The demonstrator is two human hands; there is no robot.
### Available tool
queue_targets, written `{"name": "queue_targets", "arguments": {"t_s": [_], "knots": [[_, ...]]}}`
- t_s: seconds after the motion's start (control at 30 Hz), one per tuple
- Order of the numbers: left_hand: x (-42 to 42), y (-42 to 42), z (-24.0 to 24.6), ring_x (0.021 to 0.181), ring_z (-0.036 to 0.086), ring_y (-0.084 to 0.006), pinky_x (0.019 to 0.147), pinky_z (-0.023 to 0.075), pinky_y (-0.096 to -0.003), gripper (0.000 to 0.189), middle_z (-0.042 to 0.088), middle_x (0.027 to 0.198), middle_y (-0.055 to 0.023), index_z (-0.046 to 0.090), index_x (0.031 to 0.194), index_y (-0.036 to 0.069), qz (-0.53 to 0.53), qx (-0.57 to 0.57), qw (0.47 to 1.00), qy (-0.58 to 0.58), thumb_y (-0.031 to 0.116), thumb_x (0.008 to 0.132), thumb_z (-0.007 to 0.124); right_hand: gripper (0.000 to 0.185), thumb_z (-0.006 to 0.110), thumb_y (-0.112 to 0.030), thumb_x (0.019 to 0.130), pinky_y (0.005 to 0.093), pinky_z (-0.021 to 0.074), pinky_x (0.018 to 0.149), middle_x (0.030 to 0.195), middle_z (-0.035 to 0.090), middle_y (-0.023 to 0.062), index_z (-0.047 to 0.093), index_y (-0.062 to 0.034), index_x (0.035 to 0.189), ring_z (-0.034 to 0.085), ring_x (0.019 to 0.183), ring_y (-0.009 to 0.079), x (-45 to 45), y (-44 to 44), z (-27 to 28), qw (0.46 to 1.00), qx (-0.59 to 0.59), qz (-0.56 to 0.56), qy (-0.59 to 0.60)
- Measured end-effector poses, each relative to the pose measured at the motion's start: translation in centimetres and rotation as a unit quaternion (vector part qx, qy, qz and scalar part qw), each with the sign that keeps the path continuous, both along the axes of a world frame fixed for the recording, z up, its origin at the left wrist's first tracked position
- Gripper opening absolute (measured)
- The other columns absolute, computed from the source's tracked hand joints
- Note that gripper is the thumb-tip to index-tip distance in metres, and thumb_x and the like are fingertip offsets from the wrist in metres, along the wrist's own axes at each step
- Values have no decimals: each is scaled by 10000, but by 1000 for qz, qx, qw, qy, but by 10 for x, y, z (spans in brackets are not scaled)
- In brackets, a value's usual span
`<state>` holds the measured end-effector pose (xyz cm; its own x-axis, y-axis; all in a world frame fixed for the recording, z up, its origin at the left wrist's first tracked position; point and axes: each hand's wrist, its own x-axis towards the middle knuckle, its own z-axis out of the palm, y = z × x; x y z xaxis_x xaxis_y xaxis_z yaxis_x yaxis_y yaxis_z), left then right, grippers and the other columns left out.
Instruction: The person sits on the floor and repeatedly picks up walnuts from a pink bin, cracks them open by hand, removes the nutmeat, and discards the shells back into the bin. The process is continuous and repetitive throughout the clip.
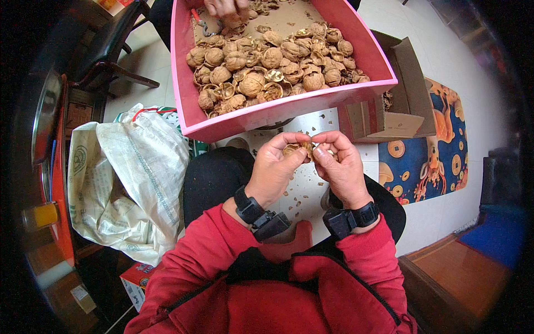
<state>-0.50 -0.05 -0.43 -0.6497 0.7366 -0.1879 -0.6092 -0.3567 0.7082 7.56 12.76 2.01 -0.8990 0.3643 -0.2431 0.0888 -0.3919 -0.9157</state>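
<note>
Between my two hands, just below the near edge of a pink box (288, 98), is a cracked walnut (308, 148). My left hand (277, 160) pinches a shell part of it between thumb and fingers. With thumb and fingertips my right hand (340, 167) grips the other side, where a pale bit shows. The fingers hide much of the nut. Heaped in the near half of the box are many cracked walnuts (252, 84), some split to show the kernel.
Another person's hand (229, 10) reaches into the box beside a red-handled plier-like tool (204, 25). An open cardboard box (400, 125) stands right, near a patterned mat (438, 167). A white woven sack (137, 167) lies left. Shell bits litter the floor (300, 188).
</note>
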Motion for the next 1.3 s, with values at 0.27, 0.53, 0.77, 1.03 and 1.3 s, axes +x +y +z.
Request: {"name": "queue_targets", "arguments": {"t_s": [0.27,0.53,0.77,1.03,1.3], "knots": [[0,1,2,895,586,-133,837,479,-275,202,612,996,-75,552,1083,-5,-6,-28,999,15,24,884,554,57,580,-98,889,176,321,435,676,516,-26,558,-47,897,424,506,31,2,5,-4,996,-72,-57,2],[1,2,4,907,587,-157,841,472,-301,183,624,1023,-109,555,1077,9,-8,-14,999,-28,46,899,550,77,533,-142,918,186,265,404,636,446,-27,522,-88,863,376,487,55,2,13,-15,972,-190,-136,-12],[-1,2,5,819,589,-105,745,503,-242,127,628,941,-57,599,989,5,-47,-92,994,19,88,893,592,84,522,-139,907,205,307,409,692,468,-8,521,-70,859,409,525,82,15,47,-40,885,-347,-309,-39],[-6,3,-2,742,561,-81,631,456,-214,116,649,882,-52,612,955,14,-46,-123,990,41,110,891,601,194,503,-188,951,198,256,384,590,337,-48,418,-134,785,291,470,61,4,157,28,917,-189,-328,124],[-4,3,0,707,567,-71,592,432,-191,165,680,908,-81,630,996,2,-3,-119,992,52,127,891,610,309,406,-298,988,212,314,412,658,499,9,543,-21,995,413,506,82,23,-21,-2,962,-232,-89,-114]]}}
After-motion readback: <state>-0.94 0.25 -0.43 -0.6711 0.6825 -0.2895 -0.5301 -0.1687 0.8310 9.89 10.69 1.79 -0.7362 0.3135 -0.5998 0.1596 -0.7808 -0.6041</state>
